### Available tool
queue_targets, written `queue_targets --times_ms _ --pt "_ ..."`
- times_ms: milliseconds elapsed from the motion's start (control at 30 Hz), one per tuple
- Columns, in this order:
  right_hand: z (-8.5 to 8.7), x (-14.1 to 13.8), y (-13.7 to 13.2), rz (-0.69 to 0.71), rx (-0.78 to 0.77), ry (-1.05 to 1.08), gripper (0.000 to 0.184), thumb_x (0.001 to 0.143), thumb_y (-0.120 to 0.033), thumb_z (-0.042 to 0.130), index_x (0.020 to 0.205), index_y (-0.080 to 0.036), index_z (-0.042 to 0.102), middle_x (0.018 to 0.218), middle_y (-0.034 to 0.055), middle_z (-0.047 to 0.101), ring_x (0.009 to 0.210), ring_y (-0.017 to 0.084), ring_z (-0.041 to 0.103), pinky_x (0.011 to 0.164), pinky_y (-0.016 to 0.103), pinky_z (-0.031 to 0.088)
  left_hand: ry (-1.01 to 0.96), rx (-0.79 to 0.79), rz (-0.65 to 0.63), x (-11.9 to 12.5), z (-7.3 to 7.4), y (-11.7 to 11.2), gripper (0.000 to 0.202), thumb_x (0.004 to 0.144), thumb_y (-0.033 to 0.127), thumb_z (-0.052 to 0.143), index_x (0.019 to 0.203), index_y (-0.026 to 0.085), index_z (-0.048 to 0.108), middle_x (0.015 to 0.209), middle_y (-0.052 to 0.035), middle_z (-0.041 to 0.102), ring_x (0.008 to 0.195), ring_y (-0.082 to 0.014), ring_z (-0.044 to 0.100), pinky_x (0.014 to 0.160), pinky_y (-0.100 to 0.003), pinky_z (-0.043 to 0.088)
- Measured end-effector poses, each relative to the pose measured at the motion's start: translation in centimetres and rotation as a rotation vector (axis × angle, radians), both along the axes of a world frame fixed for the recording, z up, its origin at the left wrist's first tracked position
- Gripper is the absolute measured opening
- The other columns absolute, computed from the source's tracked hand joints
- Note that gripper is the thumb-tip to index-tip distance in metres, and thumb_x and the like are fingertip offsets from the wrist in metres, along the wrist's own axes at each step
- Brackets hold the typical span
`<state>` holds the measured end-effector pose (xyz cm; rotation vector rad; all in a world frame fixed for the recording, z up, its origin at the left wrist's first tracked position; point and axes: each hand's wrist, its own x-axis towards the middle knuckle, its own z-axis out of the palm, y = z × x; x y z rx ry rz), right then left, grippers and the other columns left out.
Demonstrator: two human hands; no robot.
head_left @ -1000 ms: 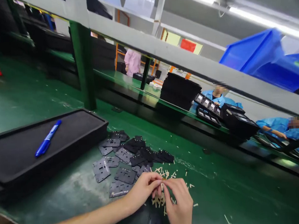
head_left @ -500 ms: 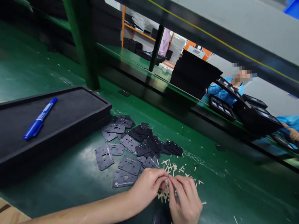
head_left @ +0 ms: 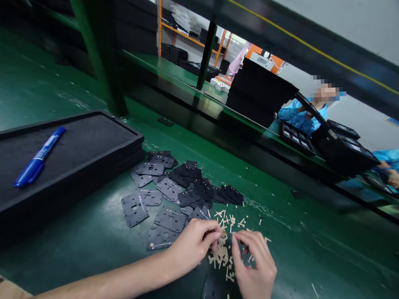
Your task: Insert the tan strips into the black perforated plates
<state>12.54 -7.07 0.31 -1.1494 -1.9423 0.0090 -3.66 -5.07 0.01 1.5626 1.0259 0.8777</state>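
Left hand: the left hand (head_left: 194,248) is clenching a small tan sliver (head_left: 223,232) between thumb and fingertips, its forearm reaching in from the lower left
Right hand: the right hand (head_left: 255,267) is hovering just beside the left one, fingers parted, grasping nothing that shows
Sliver's place: the pinched piece is sitting just above a loose pile of tan slivers (head_left: 220,255), with more lying strewn across the bench
Plates: grey perforated plates (head_left: 134,208) are lying scattered and overlapping to the left of the pile, with darker ones (head_left: 201,191) heaped behind it
Tray: a black foam-lined tray (head_left: 86,166) is resting further left, a blue marker (head_left: 36,160) lying inside it
Surface: a green workbench (head_left: 284,243) is running beneath everything, held by a green steel upright (head_left: 99,56)
Room: stacked black trays (head_left: 260,95) are standing on the next bench, where a co-worker in a blue smock (head_left: 300,117) is sitting, and orange shelving (head_left: 177,39) is rising beyond
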Motion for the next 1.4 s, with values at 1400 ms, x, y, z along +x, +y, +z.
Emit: queue_targets --times_ms 1400 --pt "1.9 -0.3 -0.8 0.342 -0.150 -0.006 0.024 0.070 0.004 0.057 0.085 -0.015 0.057 0.071 0.0058 0.062 0.066 0.016 0.054 0.058 0.029 0.045 -0.643 -0.807 -0.532 -0.5 -1.3 0.3 0.011 0.071 0.017 0.043 0.060 0.016 0.042 0.040 0.0029 0.042 0.033 -0.0059 0.025 0.033 -0.019 0.012"
